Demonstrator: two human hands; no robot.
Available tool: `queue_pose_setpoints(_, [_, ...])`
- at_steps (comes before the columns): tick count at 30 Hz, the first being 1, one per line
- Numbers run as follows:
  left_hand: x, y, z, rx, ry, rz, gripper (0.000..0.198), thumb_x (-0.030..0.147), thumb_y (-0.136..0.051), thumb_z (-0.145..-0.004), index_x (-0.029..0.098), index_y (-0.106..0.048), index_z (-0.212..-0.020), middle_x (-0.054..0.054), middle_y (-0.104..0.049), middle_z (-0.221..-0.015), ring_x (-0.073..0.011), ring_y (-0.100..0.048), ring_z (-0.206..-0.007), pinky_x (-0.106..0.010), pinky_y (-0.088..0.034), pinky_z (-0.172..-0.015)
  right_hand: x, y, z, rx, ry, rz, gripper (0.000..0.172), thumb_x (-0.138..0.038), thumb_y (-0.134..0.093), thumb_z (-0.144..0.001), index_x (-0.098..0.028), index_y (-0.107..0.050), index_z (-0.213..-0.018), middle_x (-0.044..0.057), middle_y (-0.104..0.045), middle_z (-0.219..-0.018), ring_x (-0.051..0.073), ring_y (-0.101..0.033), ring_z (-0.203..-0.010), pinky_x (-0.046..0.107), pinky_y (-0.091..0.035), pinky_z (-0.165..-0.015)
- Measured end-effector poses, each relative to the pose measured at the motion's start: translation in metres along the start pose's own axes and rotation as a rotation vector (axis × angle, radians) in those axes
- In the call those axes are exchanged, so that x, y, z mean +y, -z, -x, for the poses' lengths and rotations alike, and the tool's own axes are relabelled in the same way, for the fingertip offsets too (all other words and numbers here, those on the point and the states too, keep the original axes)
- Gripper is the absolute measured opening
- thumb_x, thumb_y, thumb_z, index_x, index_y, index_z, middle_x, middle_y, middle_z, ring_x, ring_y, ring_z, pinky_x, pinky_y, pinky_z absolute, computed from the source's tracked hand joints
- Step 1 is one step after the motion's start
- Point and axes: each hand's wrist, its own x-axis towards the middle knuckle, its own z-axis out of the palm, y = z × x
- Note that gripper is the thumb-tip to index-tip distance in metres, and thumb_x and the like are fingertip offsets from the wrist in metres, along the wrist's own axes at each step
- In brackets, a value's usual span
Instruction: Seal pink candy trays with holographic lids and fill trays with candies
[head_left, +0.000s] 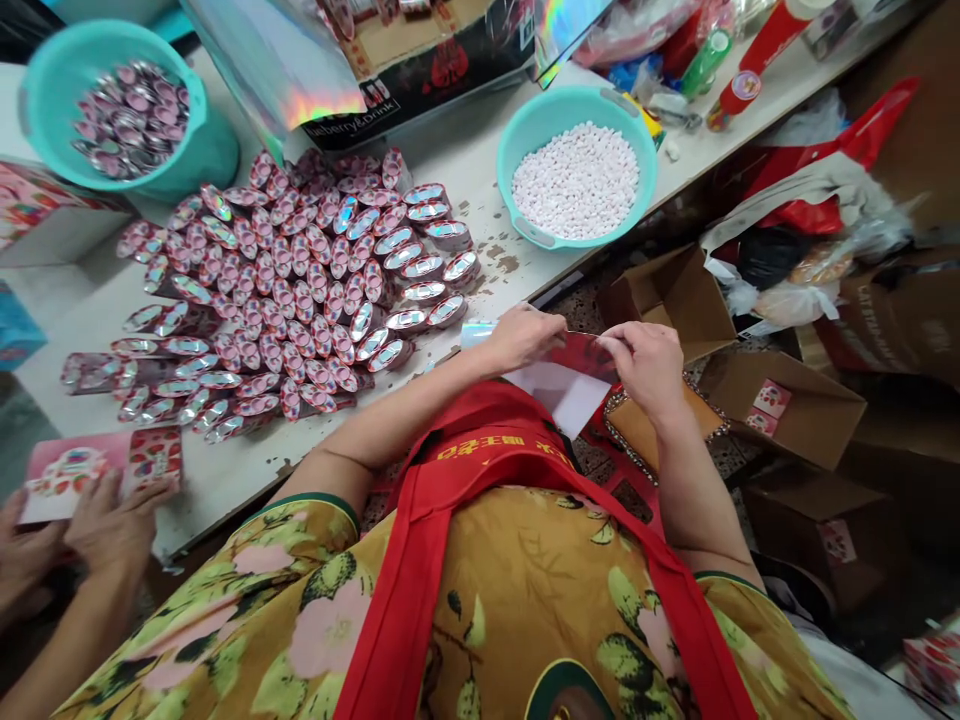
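Flanking the hands are a scuffed white table and cardboard boxes.

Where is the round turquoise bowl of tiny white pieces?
The round turquoise bowl is in the head view's upper part, right of centre, on the white table, beyond the person's left hand and right of the shiny pink packets.

Two wearer's hands, two co-worker's hands, two basins, one apron counted. Packs seen by the dozen, exact count blocked by crowding. At least four open boxes seen.
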Motion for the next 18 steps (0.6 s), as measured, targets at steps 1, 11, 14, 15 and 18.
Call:
queue_pose_setpoints(1, [-0.008,0.003,0.003,0.0,0.037,0.009,0.019,0.031,-0.058,-0.098,0.023,-0.074,-0.105,-0.004,-0.079,-0.098,-0.0208,-0.073,-0.09,-0.031,-0.048,-0.08,0.004,0.0,-0.003,-0.005,-0.015,-0.017,0.023,-0.032,-0.057,-0.098,-0.023,-0.072,-0.084,0.003,-0.076,-0.085,0.021,-0.067,-0.084,0.039,-0.044,-0.092])
queue_pose_setpoints(11, [-0.04,0.017,0.015,0.03,0.183,-0.014,0.024,0.028,-0.057,-0.097,0.022,-0.076,-0.111,-0.005,-0.079,-0.098,-0.0211,-0.072,-0.09,-0.029,-0.048,-0.077,0.021,0.001,-0.022,-0.055,-0.084,-0.118,0.027,-0.039,-0.054,-0.094,-0.022,-0.072,-0.084,0.006,-0.076,-0.085,0.022,-0.067,-0.079,0.034,-0.047,-0.075])
queue_pose_setpoints(14, [-0.025,0.022,0.019,0.05,0.188,-0.164,0.024,0.018,-0.059,-0.092,0.021,-0.075,-0.108,-0.007,-0.079,-0.101,-0.0217,-0.071,-0.091,-0.029,-0.045,-0.074,0.016,-0.009,-0.027,-0.035,0.062,0.046,0.033,-0.047,-0.055,-0.096,-0.021,-0.075,-0.098,0.01,-0.078,-0.098,0.028,-0.069,-0.095,0.041,-0.048,-0.087])
queue_pose_setpoints(15, [-0.016,0.023,0.022,0.044,0.17,-0.197,0.022,0.017,-0.061,-0.09,0.02,-0.074,-0.107,-0.008,-0.079,-0.101,-0.0217,-0.071,-0.092,-0.028,-0.045,-0.072,0.012,-0.016,-0.027,-0.018,0.141,0.08,0.036,-0.05,-0.056,-0.095,-0.021,-0.075,-0.106,0.012,-0.078,-0.104,0.03,-0.069,-0.1,0.044,-0.048,-0.091])
queue_pose_setpoints(18, [0.008,0.023,0.026,0.053,0.064,-0.205,0.02,0.021,-0.053,-0.098,0.021,-0.072,-0.105,-0.008,-0.077,-0.107,-0.0194,-0.071,-0.097,-0.028,-0.044,-0.069,-0.004,-0.041,-0.029,-0.025,0.369,0.048,0.038,-0.045,-0.046,-0.101,-0.024,-0.077,-0.105,0.013,-0.076,-0.087,0.03,-0.071,-0.086,0.047,-0.051,-0.082])
